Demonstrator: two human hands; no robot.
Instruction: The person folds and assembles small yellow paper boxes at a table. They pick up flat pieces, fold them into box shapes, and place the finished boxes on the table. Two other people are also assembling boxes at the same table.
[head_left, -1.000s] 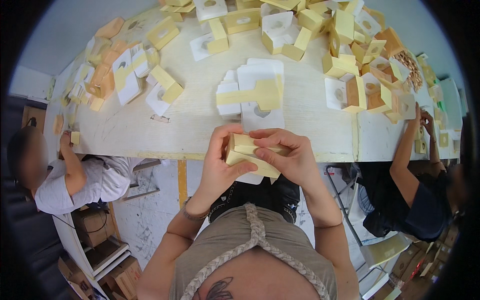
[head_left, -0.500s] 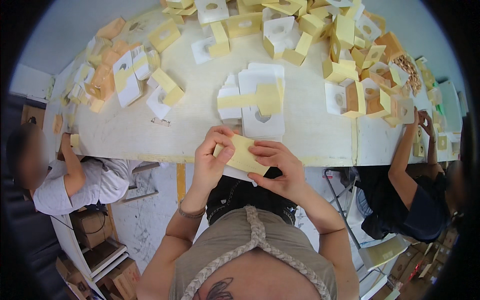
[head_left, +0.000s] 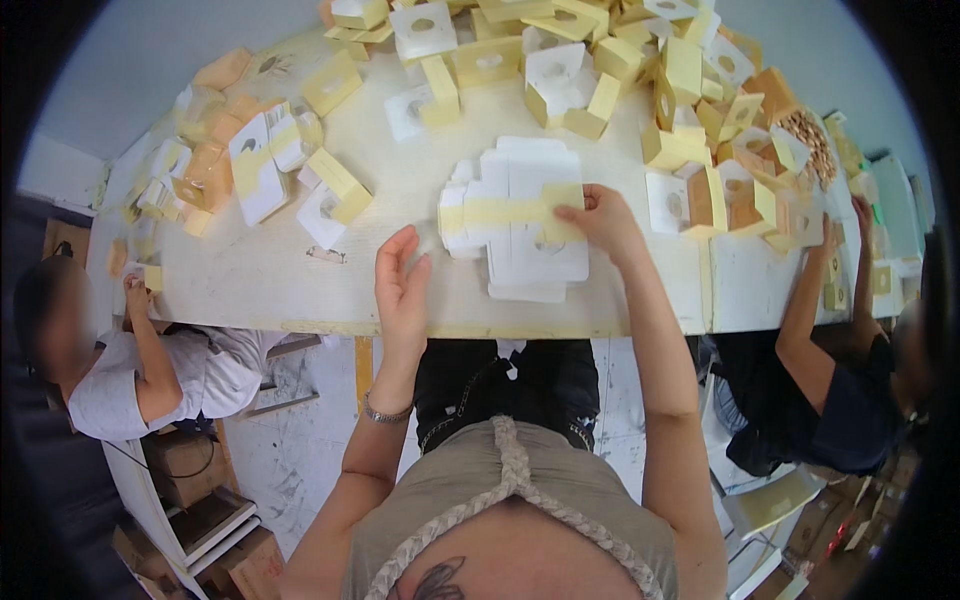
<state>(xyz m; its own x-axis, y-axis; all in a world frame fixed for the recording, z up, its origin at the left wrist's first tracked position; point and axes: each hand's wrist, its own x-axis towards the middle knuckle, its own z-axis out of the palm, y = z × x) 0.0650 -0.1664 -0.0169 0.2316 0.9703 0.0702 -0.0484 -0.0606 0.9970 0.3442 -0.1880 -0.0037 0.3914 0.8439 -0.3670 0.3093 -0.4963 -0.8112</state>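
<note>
A stack of flat die-cut box blanks (head_left: 535,270), white with a yellow band and a rounded cut-out, lies on the table in front of me. My right hand (head_left: 597,220) pinches the yellow right edge of the top blank between thumb and fingers. At the near left of the stack my left hand (head_left: 403,290) is held up, apart from the blanks, its fingers loosely extended and nothing in them. Part of the cut-out is covered by the yellow flap.
Folded yellow and white boxes (head_left: 680,75) are heaped along the far side of the table (head_left: 380,165). More blanks (head_left: 255,165) lie to the left. One person (head_left: 150,370) works at far left, another (head_left: 830,400) at far right. Behind the right-hand boxes sits a brown pile (head_left: 808,140).
The yellow card piece that both hands held near the table edge is out of them. My right hand has moved forward to the stack; the left has drawn back and opened.
</note>
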